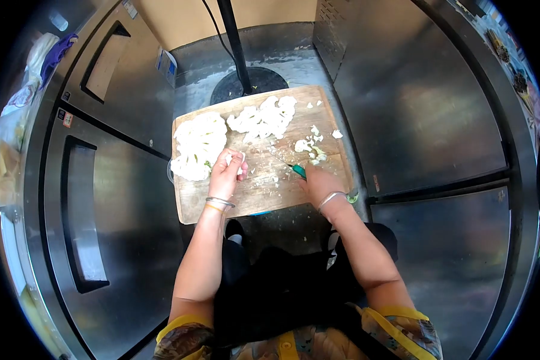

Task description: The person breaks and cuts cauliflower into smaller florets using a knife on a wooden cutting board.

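Observation:
My left hand (227, 170) is closed around a white cauliflower piece (236, 161), over the left half of the wooden cutting board (255, 197). Beside it, at the board's left, lies a large heap of cauliflower (200, 139). A second cauliflower pile (264, 119) rests near the board's back edge. My right hand (319, 183) grips a knife with a green handle (299, 171), its blade pointing left toward the middle of the board. Behind the knife are small cauliflower scraps (309, 146), and crumbs are scattered between my hands.
Steel cabinets with doors stand close on the left (126, 198) and right (426, 108). Past the board, a black pole (236, 48) rises from a round base (264, 78). Bags and packages sit at both outer edges. My legs are below the board.

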A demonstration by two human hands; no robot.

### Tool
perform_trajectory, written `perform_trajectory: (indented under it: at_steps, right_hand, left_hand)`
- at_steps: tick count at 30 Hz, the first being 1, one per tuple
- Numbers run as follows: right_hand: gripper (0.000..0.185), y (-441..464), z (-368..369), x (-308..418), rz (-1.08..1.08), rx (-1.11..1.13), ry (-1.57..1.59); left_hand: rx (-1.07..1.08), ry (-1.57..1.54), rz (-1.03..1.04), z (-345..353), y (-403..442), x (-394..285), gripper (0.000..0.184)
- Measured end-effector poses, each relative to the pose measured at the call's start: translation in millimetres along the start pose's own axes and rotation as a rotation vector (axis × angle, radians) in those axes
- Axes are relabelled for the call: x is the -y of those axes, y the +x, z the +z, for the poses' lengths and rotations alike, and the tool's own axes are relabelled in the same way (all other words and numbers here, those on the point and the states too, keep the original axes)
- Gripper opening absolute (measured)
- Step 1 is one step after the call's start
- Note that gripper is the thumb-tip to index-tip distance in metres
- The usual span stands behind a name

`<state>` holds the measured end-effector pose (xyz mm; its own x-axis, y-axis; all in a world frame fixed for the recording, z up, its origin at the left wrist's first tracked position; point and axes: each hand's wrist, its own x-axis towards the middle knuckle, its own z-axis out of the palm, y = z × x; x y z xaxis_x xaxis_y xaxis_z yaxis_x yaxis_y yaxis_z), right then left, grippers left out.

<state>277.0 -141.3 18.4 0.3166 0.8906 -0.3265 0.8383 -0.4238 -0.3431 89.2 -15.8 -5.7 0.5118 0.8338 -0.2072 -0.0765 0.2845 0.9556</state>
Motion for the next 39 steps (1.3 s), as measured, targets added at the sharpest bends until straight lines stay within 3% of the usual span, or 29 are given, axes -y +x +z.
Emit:
perform_trajectory:
  at_steps: [4,6,7,10,12,15,16,19,21,22,24,25,26,28,30,32,34,36,39]
  right_hand:
    - [0.030,-5.8,-11.0,5.7,-0.020,-0.087,0.093]
    - [0.032,-4.3,-15.4,4.5,-0.060,-0.038,0.166]
    - [0.032,-2.5,-16.6,2.9,-0.062,-0.046,0.169]
    - [0.033,1.5,-18.2,-1.6,-0.092,-0.050,0.219]
    - [0.032,0.8,-18.3,-3.1,-0.103,-0.080,0.251]
    - [0.030,1.8,-18.9,-0.9,-0.097,-0.013,0.232]
    - [0.030,2.8,-16.3,1.0,-0.116,-0.007,0.232]
    - [0.030,8.9,-2.0,4.0,-0.195,-0.008,0.339]
    - [0.027,15.1,7.9,6.2,-0.336,0.063,0.328]
    - [0.027,18.1,12.0,8.5,-0.343,0.064,0.325]
    - [0.027,23.6,19.7,13.7,-0.322,0.181,0.157]
    - [0.027,26.4,24.2,17.4,-0.327,0.183,0.150]
    - [0.026,29.3,28.7,21.8,-0.333,0.192,0.143]
    - [0.027,25.7,20.3,38.8,-0.339,0.204,0.127]
    - [0.027,18.4,9.0,53.8,-0.246,0.291,0.458]
    - [0.027,21.8,16.1,58.4,-0.293,0.198,0.413]
    - [0.027,27.9,26.8,62.8,-0.346,0.112,0.362]
    - [0.027,31.7,30.3,71.7,-0.481,0.063,0.469]
    - [0.025,22.9,29.1,95.7,-0.493,0.032,0.672]
  left_hand:
    - [-0.093,0.112,0.004,-4.0,23.4,14.0,0.013]
    - [-0.240,0.059,-0.197,0.6,35.7,21.7,0.030]
    - [-0.252,-0.091,-0.251,4.7,38.6,22.8,0.051]
    - [-0.254,-0.181,-0.052,15.3,40.1,25.3,0.061]
    - [-0.256,-0.171,-0.054,10.3,41.4,31.5,0.057]
    - [-0.207,0.338,-0.001,3.1,43.2,37.0,0.038]
    - [-0.239,0.341,0.155,9.0,35.0,33.6,0.031]
    - [-0.216,0.290,0.173,4.3,13.6,4.8,0.027]
    - [-0.437,0.656,0.586,-3.9,-7.3,-17.3,0.022]
    - [-0.585,0.719,0.631,-12.3,-13.8,-25.5,0.021]
    - [-0.783,1.042,0.638,-35.3,-16.9,-36.8,0.020]
    - [-0.812,1.111,0.519,-48.0,-14.3,-33.3,0.024]
    - [-0.820,1.106,0.517,-55.2,-13.6,-29.7,0.024]
    - [-0.642,1.292,0.204,-65.6,-13.3,-26.9,0.031]
    - [-0.655,1.336,0.192,-70.3,-10.7,-24.7,0.031]
    - [-0.645,1.348,0.112,-74.7,-9.8,-27.7,0.028]
    - [-0.642,1.347,0.171,-83.1,-11.9,-29.1,0.024]
    - [-0.642,1.347,0.228,-86.7,-17.8,-32.3,0.020]
    - [-0.511,1.423,0.161,-82.7,-29.8,-38.7,0.018]
